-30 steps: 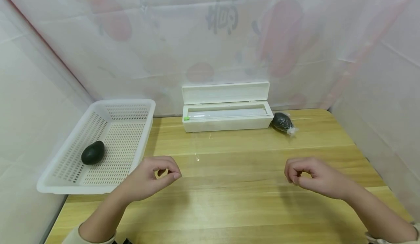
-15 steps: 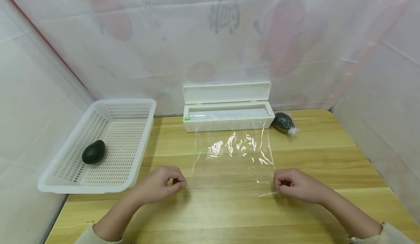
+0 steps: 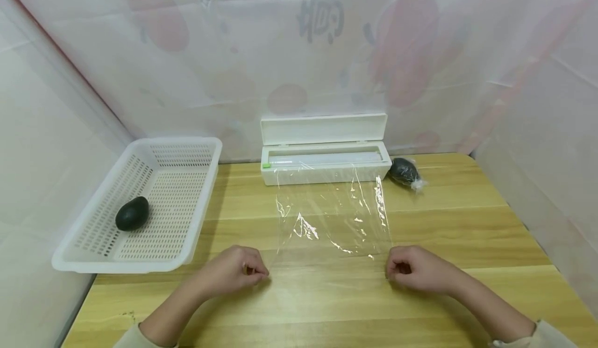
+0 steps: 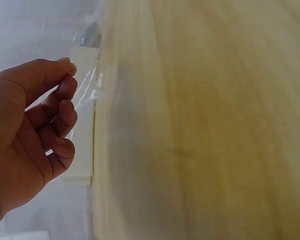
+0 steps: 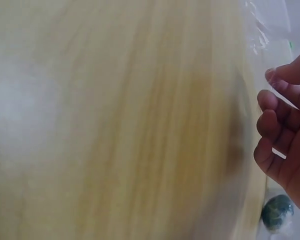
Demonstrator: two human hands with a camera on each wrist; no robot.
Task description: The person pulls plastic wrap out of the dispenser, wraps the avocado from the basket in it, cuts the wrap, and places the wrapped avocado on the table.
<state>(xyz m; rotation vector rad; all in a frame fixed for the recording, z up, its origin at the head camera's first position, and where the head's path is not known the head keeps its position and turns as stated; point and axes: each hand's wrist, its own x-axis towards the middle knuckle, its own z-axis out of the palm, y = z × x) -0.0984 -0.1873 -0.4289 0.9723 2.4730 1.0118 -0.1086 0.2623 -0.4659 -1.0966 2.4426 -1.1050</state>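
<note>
Basket of white perforated plastic occupies the left of the frame. Inside it, toward its left wall, rests a dark green, avocado-like fruit, bare-skinned, with its long axis slanting from lower left to upper right.

Left hand, lower left of centre: thumb and forefinger closed in a narrow pinch on the left corner of the clear cling film. The left wrist view shows the film running up to these fingertips.

Cling film, centre of frame: a sheet reaching from the dispenser down to both hands, its free edge between them, glossy and slightly wrinkled, above the wood-grain table.

Dispenser box, upper centre: lid raised, film roll inside, green tab at the left end of the front edge.

Governing relation: the dispenser lies up-frame of both hands, its long axis crossing left to right, with the film drawn across it toward the bottom of the frame. Neither hand is clearly nearer the box; the green tab is nearer the left.

Right hand, lower right of centre: narrow pinch at the film's right corner; transparency makes the exact amount gripped hard to tell.

Film-wrapped dark fruit, upper right: just beside the dispenser's right end.
</note>
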